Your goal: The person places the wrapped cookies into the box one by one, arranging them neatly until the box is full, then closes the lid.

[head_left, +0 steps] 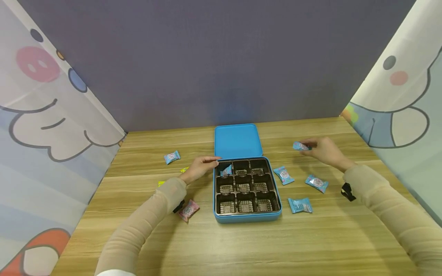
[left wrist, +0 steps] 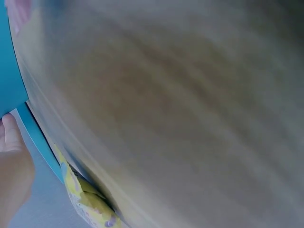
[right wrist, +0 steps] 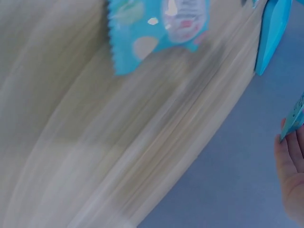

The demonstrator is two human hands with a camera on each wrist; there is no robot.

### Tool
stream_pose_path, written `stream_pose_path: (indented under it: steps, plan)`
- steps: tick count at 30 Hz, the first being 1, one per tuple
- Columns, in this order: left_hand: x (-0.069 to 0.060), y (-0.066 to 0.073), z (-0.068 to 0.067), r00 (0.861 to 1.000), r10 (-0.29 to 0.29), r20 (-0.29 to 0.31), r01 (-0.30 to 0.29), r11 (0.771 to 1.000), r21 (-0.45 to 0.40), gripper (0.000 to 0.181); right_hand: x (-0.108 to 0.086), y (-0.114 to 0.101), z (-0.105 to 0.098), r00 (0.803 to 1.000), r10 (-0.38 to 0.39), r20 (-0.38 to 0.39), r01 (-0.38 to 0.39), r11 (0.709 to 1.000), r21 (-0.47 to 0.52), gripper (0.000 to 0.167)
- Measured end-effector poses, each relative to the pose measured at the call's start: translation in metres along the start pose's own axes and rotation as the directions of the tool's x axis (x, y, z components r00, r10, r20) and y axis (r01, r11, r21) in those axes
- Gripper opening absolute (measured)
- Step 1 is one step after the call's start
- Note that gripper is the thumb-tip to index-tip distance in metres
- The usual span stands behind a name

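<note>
A blue tin (head_left: 248, 218) stands on the table, its lid (head_left: 238, 140) folded open at the back. The dark tray (head_left: 234, 194) inside has several compartments; the back-left one contains a blue-wrapped candy (head_left: 226, 171). My left hand (head_left: 199, 168) grips the tin's back-left corner; in the left wrist view the thumb (left wrist: 13, 135) lies against its blue side. To the right, above the table, my right hand (head_left: 324, 150) pinches another blue-wrapped candy (head_left: 301, 146) between thumb and fingers. That candy (right wrist: 295, 116) is cut off at the edge of the right wrist view.
Several blue-wrapped candies lie right of the tin, such as one candy (head_left: 284, 175) close beside it. On the left are a blue candy (head_left: 172, 157), a pink candy (head_left: 188, 210) and yellow candies (head_left: 184, 169) partly hidden by my arm. A grey panel (head_left: 228, 69) stands behind.
</note>
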State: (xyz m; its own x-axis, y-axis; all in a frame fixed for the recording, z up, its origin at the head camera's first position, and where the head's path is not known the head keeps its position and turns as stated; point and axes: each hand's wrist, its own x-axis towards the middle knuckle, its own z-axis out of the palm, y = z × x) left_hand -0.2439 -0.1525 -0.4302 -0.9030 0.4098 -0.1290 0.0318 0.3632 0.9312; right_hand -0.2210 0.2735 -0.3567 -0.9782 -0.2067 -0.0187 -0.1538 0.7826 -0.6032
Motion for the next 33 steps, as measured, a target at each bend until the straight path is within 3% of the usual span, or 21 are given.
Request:
stream_pose_path:
  steps: [9, 20, 29, 33]
  plan:
    - [0.003, 0.0, 0.0, 1.0, 0.006, 0.004, -0.006, 1.0, 0.001, 0.038, 0.005, -0.019, 0.005, 0.999, -0.036, -0.002, 0.036, 0.999, 0.001, 0.048]
    - [0.003, 0.01, -0.005, 0.998, -0.036, 0.044, 0.037, 0.999, -0.022, 0.039, 0.014, -0.047, 0.019, 0.994, -0.099, 0.045, 0.098, 0.995, 0.016, 0.045]
    - [0.005, 0.015, -0.003, 0.988, -0.141, 0.056, 0.147, 0.979, -0.141, 0.037, 0.02, -0.074, 0.032, 0.981, -0.189, 0.052, 0.19, 0.981, -0.025, 0.042]
    - [0.004, 0.02, -0.001, 0.986, -0.16, 0.048, 0.165, 0.975, -0.145, 0.037, 0.022, -0.081, 0.037, 0.976, -0.212, 0.052, 0.213, 0.977, -0.022, 0.04]
